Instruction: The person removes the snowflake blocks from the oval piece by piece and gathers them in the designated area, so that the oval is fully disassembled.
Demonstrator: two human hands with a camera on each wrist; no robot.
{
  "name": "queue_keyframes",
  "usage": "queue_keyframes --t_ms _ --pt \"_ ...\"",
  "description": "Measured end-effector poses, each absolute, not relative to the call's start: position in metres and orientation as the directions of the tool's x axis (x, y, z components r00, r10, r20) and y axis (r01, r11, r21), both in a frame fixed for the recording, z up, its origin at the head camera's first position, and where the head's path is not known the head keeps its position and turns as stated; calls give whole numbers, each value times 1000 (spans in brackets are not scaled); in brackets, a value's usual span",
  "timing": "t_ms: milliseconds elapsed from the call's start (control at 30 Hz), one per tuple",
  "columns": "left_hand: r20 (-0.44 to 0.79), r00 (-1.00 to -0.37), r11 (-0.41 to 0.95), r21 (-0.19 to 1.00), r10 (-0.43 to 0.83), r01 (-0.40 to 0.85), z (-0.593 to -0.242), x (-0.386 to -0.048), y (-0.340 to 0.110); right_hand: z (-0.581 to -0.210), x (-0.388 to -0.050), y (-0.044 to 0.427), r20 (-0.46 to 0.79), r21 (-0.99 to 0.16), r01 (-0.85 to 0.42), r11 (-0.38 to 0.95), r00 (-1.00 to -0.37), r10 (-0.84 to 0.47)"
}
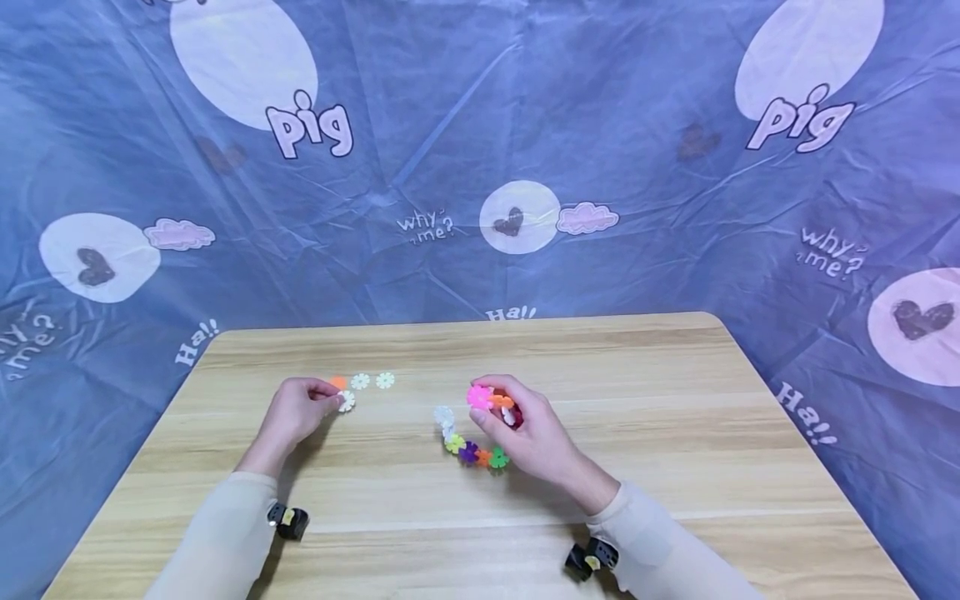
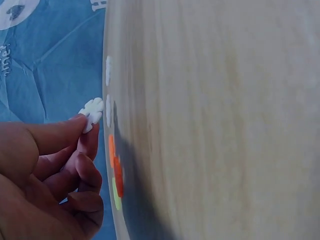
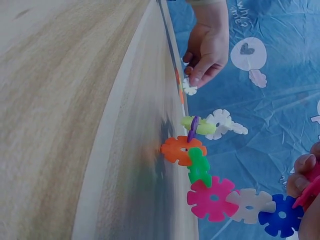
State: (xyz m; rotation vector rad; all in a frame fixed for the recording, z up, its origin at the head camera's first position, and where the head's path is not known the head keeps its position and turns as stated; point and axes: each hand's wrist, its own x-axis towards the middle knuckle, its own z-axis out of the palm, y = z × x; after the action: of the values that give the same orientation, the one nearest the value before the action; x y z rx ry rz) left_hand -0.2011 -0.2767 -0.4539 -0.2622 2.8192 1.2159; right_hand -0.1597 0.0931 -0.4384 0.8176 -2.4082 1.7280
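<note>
My left hand [image 1: 303,410] pinches a white snowflake disc [image 2: 93,111] between thumb and forefinger, held just above the table. My right hand [image 1: 536,433] grips one end of a chain of interlocked plastic snowflake discs [image 3: 213,198]. A pink disc [image 1: 480,397] shows at those fingertips, next to orange. From the hand the chain curves through blue, white, pink, green, orange, purple and yellow-green discs to white ones [image 1: 444,416] at its far end. Part of the chain is hidden behind the right hand and fingers.
Two loose white discs [image 1: 361,381] [image 1: 386,380] lie on the wooden table [image 1: 420,533] beyond the left hand. Orange discs [image 2: 118,177] and a light green one [image 2: 116,195] lie beside them. A blue printed cloth [image 1: 450,167] hangs around the table's back and sides.
</note>
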Motion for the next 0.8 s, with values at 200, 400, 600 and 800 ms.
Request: queue_keyframes --t_ms 200,400,600,800 --pt "-105 -987 723 672 -124 -162 -458 -208 -278 -440 -160 93 346 -864 -448 230 -859 -376" --pt "-100 -990 766 628 -100 -140 -460 -212 -281 -440 -160 93 349 -865 -450 222 -857 -379" --pt "-102 -991 802 584 -82 -127 -461 -215 -281 -439 -160 92 344 -867 -446 223 -859 -380" --pt "-106 -991 815 565 -77 -124 -459 -217 -280 -438 -159 92 335 -870 -437 226 -862 -380"
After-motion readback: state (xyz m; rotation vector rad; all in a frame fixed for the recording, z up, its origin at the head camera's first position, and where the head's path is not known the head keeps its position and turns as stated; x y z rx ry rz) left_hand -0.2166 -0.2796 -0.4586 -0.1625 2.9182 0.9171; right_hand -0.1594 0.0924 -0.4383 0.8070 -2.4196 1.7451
